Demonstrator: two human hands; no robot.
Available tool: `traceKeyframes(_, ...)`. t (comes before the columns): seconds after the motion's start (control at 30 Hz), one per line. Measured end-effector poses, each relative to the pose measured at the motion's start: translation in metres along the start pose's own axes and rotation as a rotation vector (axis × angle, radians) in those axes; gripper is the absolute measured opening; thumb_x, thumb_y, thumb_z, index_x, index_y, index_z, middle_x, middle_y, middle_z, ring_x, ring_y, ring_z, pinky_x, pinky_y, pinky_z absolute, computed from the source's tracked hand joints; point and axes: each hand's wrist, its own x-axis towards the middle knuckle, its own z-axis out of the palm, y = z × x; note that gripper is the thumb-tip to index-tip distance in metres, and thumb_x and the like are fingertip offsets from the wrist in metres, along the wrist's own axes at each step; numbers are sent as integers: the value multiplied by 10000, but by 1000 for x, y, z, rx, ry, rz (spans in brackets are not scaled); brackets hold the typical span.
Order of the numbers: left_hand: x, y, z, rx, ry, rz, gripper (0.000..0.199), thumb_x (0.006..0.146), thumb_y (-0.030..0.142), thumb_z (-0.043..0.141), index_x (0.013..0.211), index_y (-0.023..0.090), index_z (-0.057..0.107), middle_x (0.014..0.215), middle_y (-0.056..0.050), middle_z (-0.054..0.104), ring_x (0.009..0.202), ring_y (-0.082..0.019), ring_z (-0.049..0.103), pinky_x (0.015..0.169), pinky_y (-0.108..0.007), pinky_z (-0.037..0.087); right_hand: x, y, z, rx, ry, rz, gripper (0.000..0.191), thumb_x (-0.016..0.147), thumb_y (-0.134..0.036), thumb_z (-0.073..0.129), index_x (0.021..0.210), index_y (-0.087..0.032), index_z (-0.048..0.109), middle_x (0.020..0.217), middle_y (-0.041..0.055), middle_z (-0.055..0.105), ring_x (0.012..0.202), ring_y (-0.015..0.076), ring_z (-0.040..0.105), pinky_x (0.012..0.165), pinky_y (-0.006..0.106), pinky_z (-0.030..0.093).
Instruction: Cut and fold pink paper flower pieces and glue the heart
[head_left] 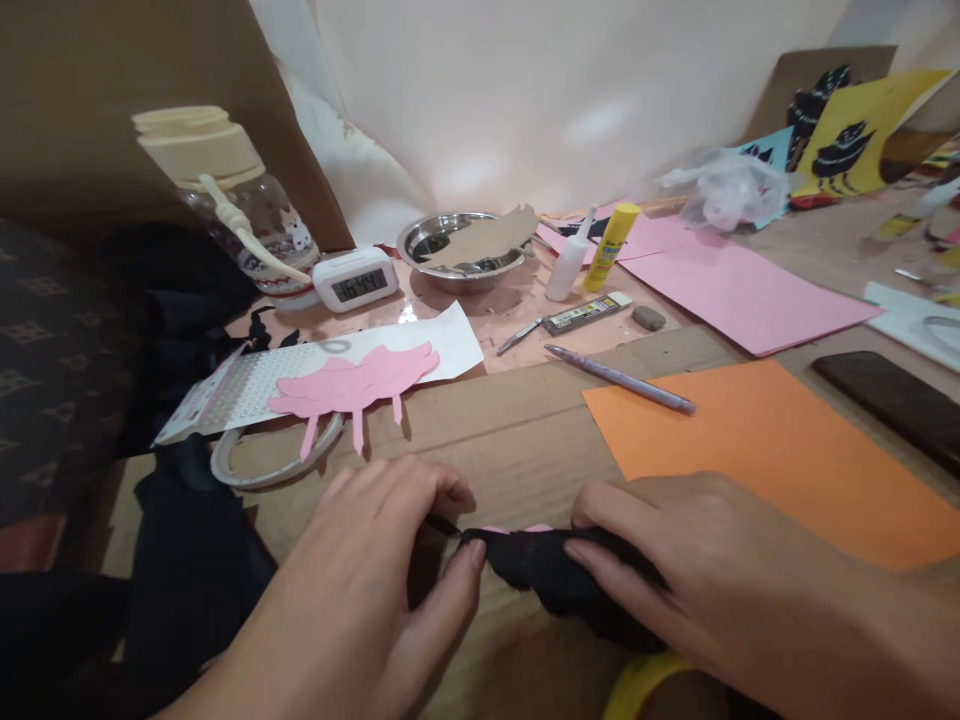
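Observation:
A piece of black cloth (551, 580), with a little pink showing along its upper edge, is stretched between my two hands above the cardboard. At its left end, my left hand (367, 575) pinches it between thumb and fingers. My right hand (697, 570) grips the other end, thumb towards me and fingers behind. Beyond my left hand, a pink paper cutout (356, 380) with three narrow legs rests partly on a white sheet (457, 340) and over a whitish ring (225, 468). More black cloth (191, 570) lies left of my left forearm.
Orange paper (765, 440) lies beyond my right hand, a pen (622, 380) across its corner. Behind are a craft knife (517, 337), glue stick (611, 248), squeeze bottle (568, 265), metal bowl (420, 262), clock (354, 280) and jar (247, 220). A phone (892, 405) sits right.

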Motion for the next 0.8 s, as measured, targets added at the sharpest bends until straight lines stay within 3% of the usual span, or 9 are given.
traceKeyframes(0.13, -4, -3, 2, 25, 8, 10, 195, 932, 274, 562, 1121, 255, 517, 1059, -46, 594, 929, -224, 622, 736, -357, 541, 1, 1, 1, -28, 7, 9, 141, 937, -153, 517, 824, -238, 531, 592, -42, 603, 426, 163, 528, 423, 332, 267)
traceKeyframes(0.2, -6, -4, 2, 40, 17, 5, 238, 940, 278, 557, 1171, 262, 502, 1159, -64, 550, 1022, -233, 602, 783, -363, 543, 1, 1, -1, -66, 34, -37, 144, 975, -166, 466, 897, -226, 572, 688, -6, 643, 513, 183, 565, 478, 337, 351)
traceKeyframes(0.3, -6, -3, 3, 52, 18, 4, 255, 941, 272, 562, 1186, 265, 494, 1183, -67, 531, 1075, -240, 579, 831, -374, 537, -3, -4, -6, -137, 137, -183, 280, 1035, -165, 358, 1003, -220, 630, 966, 50, 721, 870, 234, 645, 782, 381, 477)
traceKeyframes(0.4, -7, -2, 2, 65, 26, 17, 253, 935, 260, 572, 1178, 254, 504, 1172, -70, 539, 1088, -243, 565, 848, -374, 521, -7, -11, -9, -129, 189, -274, 337, 1070, -172, 333, 1049, -222, 666, 1070, 19, 739, 1060, 208, 612, 1004, 371, 428)
traceKeyframes(0.5, -10, -2, -1, 117, 96, 118, 214, 944, 215, 565, 1154, 255, 551, 1171, -57, 561, 1089, -233, 545, 899, -364, 469, -9, -15, -7, -116, 94, -260, 332, 1078, -244, 364, 1075, -202, 694, 1072, 35, 747, 986, 211, 632, 925, 380, 486)
traceKeyframes(0.57, -13, -3, -4, 174, 141, 281, 196, 970, 202, 534, 1142, 271, 598, 1176, -25, 614, 1104, -232, 527, 970, -372, 404, -8, -15, -5, -94, 16, -231, 288, 1054, -296, 442, 1095, -182, 703, 1082, 75, 747, 937, 239, 643, 834, 402, 521)
traceKeyframes(0.67, -13, -3, -8, 267, 95, 491, 253, 1017, 216, 459, 1171, 268, 653, 1187, 29, 707, 1126, -235, 538, 1029, -386, 324, -5, -11, -4, 15, -44, -248, 260, 1012, -345, 535, 1103, -173, 708, 1076, 93, 755, 891, 252, 656, 781, 400, 540)
traceKeyframes(0.8, -8, 3, -10, 275, 14, 484, 311, 1046, 215, 405, 1151, 229, 697, 1097, 36, 760, 1033, -209, 618, 997, -379, 336, -4, 0, -15, 95, 11, -247, 311, 1059, -309, 428, 1102, -177, 706, 1093, 82, 761, 953, 234, 682, 833, 371, 545)
